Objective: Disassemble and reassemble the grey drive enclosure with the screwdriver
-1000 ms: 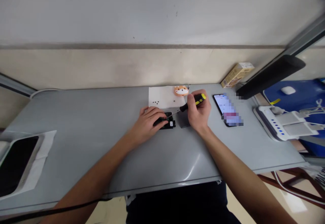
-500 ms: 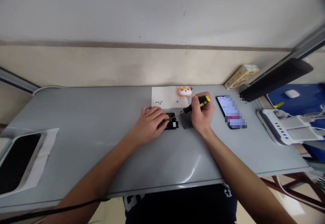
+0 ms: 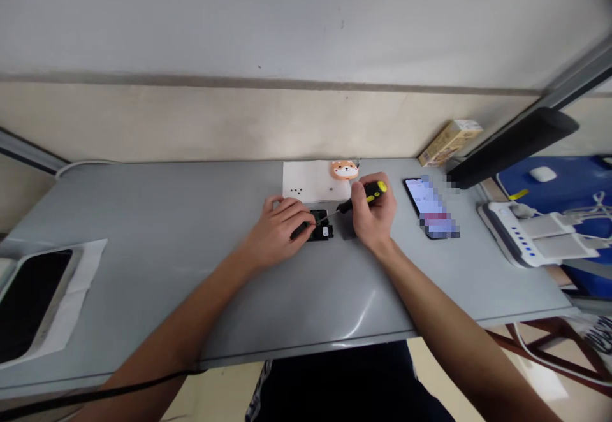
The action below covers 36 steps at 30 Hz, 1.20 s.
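My right hand (image 3: 376, 213) is closed around the black-and-yellow handle of a screwdriver (image 3: 374, 192). Its thin shaft points left and down, and the tip reaches a small opened electronic device (image 3: 324, 233) with a dark circuit board. My left hand (image 3: 283, 227) grips the left end of this device, fingers over it and thumb at the near side. A dark flat piece (image 3: 346, 225) lies partly hidden beside my right hand. Just behind, several tiny screws (image 3: 296, 191) rest on a sheet of white paper (image 3: 313, 174).
An orange animal-face case (image 3: 345, 169) sits on the paper's right corner. To the right are a lit phone (image 3: 427, 205), a yellow box (image 3: 452, 141), a black cylinder-like object (image 3: 516, 148) and a white power strip (image 3: 507, 234). A dark-screened device (image 3: 36, 301) lies at far left.
The whole view has shifted slightly. My right hand and the screwdriver have moved a little left, with the tip still at the device; my left hand keeps its hold.
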Each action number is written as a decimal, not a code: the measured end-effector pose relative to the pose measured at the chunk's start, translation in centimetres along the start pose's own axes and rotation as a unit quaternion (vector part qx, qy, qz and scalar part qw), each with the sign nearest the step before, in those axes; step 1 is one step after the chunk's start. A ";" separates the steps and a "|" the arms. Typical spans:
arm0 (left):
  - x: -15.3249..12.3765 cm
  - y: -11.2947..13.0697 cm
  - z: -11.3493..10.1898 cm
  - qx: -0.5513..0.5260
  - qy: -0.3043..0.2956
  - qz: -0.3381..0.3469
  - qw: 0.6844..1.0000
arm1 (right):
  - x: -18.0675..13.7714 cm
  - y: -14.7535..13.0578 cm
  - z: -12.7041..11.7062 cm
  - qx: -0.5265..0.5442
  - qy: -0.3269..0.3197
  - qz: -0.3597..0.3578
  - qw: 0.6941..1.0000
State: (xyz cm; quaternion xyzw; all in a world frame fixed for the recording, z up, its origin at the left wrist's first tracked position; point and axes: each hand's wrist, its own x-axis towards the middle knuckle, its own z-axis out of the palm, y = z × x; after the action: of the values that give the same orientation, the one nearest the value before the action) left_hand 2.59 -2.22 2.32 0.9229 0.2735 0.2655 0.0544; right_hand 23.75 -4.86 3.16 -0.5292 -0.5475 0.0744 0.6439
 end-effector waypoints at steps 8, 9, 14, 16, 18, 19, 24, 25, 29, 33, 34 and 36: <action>0.1 -0.2 0.4 -0.048 0.013 -0.032 0.998 | 0.3 -0.4 -0.1 0.018 0.023 0.001 1.000; 0.1 -0.2 0.4 -0.058 0.015 -0.035 0.998 | 0.3 -0.5 -0.1 0.019 0.026 0.000 0.999; 0.1 -0.5 0.2 -0.103 0.021 -0.071 0.992 | 0.2 -0.8 0.0 0.026 0.062 0.007 0.998; 0.1 -0.7 0.0 -0.123 0.027 -0.097 0.987 | 0.0 -0.8 0.1 0.046 0.080 0.020 0.996; 0.1 -0.8 -0.1 -0.141 0.030 -0.119 0.982 | -0.1 -0.6 0.3 0.071 0.092 0.046 0.992; 0.2 -0.9 -0.2 -0.148 0.030 -0.126 0.981 | -0.2 -0.4 0.4 0.082 0.097 0.062 0.990; 0.3 -0.6 -0.4 -0.181 0.026 -0.135 0.974 | -0.4 0.0 0.8 0.084 0.109 0.100 0.985; 0.3 -0.6 -0.4 -0.186 0.026 -0.138 0.972 | -0.4 -0.1 0.8 0.081 0.109 0.099 0.986; 0.3 -0.4 -0.4 -0.219 0.035 -0.150 0.964 | -0.2 -0.6 0.9 0.111 0.104 0.126 0.980; 0.3 -0.3 -0.2 -0.246 0.043 -0.167 0.954 | -0.1 -0.9 0.9 0.123 0.096 0.133 0.979; 0.2 -0.3 -0.1 -0.245 0.043 -0.172 0.953 | -0.1 -0.9 0.9 0.121 0.096 0.131 0.979; 0.2 -0.4 -0.1 -0.243 0.038 -0.175 0.953 | -0.1 -0.8 0.9 0.121 0.097 0.138 0.978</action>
State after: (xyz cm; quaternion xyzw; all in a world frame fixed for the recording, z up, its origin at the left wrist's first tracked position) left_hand 2.51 -1.80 2.42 0.8090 0.3595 0.3447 0.3121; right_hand 22.61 -4.67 3.53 -0.5223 -0.3915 0.1763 0.7368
